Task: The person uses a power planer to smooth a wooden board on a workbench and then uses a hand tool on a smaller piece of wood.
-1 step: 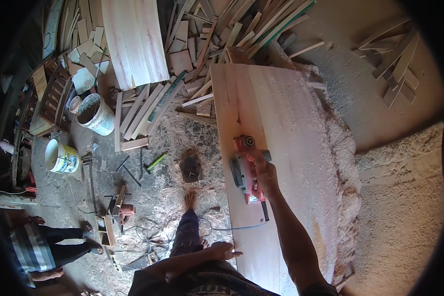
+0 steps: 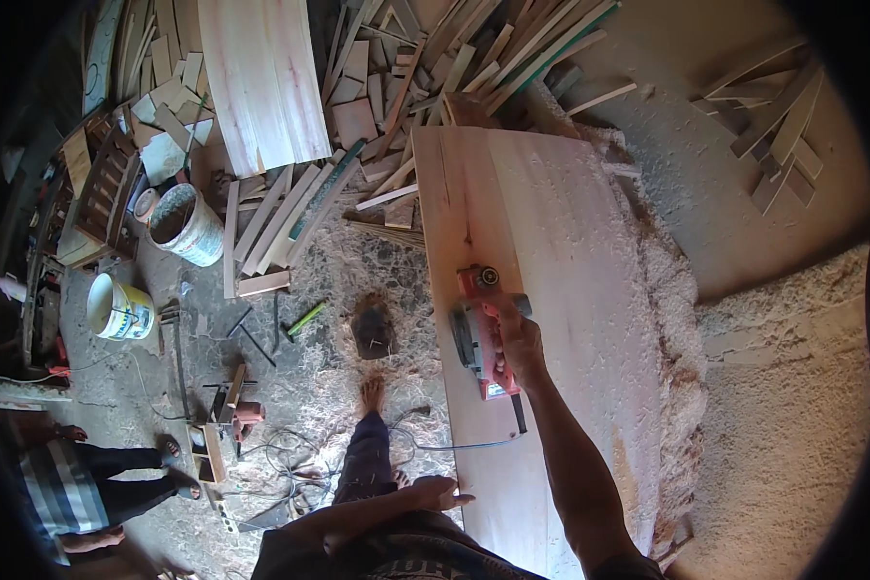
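Note:
My right hand [image 2: 523, 350] is wrapped round the handle of a red electric hand planer [image 2: 481, 333]. The planer sits on a wide, pale wooden board [image 2: 551, 232] that runs away from me. Its cord [image 2: 464, 447] trails over the board's left edge toward the floor. Close to my body, my left hand [image 2: 439, 493] is by that same edge, with a finger or thumb stretched out over the wood and nothing visible in it. Whether it touches the board I cannot tell.
Wood shavings [image 2: 681, 358] heap along the board's right side. Scrap lumber [image 2: 377, 87] and another wide board [image 2: 266, 77] lie beyond. At left are two buckets [image 2: 126, 314], a hammer with a green handle [image 2: 307, 317], tangled cable [image 2: 295, 459] and another person [image 2: 77, 493].

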### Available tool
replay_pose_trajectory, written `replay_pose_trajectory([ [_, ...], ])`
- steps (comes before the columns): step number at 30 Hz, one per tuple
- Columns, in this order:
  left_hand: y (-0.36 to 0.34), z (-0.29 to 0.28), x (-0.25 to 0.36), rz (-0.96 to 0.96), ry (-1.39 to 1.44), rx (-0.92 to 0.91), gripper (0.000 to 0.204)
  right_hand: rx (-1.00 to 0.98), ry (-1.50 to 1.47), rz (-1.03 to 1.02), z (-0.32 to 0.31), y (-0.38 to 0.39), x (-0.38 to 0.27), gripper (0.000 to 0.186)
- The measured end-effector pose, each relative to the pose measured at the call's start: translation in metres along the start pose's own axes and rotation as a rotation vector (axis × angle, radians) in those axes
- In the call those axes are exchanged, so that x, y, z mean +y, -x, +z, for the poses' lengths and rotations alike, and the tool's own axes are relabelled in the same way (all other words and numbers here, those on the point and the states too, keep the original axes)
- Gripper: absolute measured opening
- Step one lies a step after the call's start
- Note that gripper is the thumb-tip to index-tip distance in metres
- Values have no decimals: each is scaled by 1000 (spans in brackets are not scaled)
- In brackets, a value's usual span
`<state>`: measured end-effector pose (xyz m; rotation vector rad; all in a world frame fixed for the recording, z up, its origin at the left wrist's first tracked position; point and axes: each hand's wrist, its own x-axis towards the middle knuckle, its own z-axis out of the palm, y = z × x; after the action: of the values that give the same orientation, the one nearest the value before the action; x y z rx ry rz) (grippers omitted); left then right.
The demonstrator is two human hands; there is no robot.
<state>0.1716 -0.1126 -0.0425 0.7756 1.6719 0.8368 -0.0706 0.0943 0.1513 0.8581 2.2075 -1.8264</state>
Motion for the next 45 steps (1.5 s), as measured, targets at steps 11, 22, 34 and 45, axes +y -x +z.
replay_pose_trajectory([
  [11, -42, -107, 22, 32, 761, 454, 31, 23, 12, -13, 14, -81, -34, 64],
  [22, -66, -185, 20, -68, 936, 489, 33, 17, -25, 26, 33, -147, -80, 60],
  [34, -62, -187, 26, -171, 809, 484, 45, 25, -50, -1, 52, -231, -129, 54],
  [45, -55, -199, 35, -195, 737, 450, 44, 9, -78, 44, 68, -300, -176, 50],
])
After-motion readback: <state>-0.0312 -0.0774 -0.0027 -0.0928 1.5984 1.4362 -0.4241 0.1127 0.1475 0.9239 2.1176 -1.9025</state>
